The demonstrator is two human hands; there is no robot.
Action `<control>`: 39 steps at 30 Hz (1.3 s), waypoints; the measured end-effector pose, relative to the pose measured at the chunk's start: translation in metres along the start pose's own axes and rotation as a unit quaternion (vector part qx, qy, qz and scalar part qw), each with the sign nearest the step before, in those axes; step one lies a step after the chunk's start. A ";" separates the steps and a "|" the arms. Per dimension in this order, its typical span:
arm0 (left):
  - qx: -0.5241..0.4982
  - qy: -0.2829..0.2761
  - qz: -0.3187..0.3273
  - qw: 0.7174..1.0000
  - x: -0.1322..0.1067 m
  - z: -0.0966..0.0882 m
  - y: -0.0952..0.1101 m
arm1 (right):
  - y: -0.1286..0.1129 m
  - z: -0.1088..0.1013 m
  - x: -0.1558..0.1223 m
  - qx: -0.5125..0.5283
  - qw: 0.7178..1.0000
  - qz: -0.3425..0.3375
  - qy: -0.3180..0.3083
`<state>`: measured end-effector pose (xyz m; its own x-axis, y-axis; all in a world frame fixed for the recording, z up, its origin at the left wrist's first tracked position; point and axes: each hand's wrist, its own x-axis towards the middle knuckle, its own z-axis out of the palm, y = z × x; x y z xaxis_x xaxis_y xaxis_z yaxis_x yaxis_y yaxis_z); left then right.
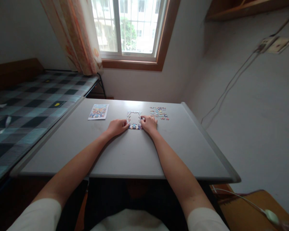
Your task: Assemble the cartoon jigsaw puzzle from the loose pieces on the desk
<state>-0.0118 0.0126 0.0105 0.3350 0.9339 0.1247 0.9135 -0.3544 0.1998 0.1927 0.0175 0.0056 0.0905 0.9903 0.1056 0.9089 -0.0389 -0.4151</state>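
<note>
A partly assembled jigsaw puzzle [135, 127] lies flat on the grey table, its border joined around an open middle with the table showing through. At its lower left edge my left hand [118, 126] is closed, thumb and fingertips gripping the puzzle's side. My right hand [149, 124] is at the right edge, thumb and forefinger pinched around a small puzzle piece that the fingers mostly hide. Loose jigsaw pieces [159, 111] lie in rough rows just beyond my right hand. To the left of the puzzle rests a printed picture sheet [98, 112] with a colourful illustration.
The table [125, 157] has a raised rim on its left and right sides. A bed with a checked cover [69, 83] stands to the left. Beyond are a window [128, 29] and a curtain [79, 38]. A cable [227, 86] hangs along the right wall.
</note>
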 end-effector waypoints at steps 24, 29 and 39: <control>0.005 -0.005 -0.006 1.000 0.000 0.000 0.000 | -0.001 -0.001 0.000 -0.003 1.000 0.001 -0.007; -0.002 0.000 0.000 1.000 0.000 0.000 0.000 | 0.001 0.002 0.000 -0.004 1.000 -0.004 0.002; 0.001 -0.006 -0.006 1.000 0.000 -0.001 0.000 | -0.001 -0.001 -0.001 0.002 1.000 -0.001 -0.001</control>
<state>-0.0119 0.0123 0.0113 0.3268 0.9387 0.1098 0.9179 -0.3430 0.1996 0.1922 0.0168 0.0070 0.0882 0.9905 0.1054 0.9073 -0.0362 -0.4190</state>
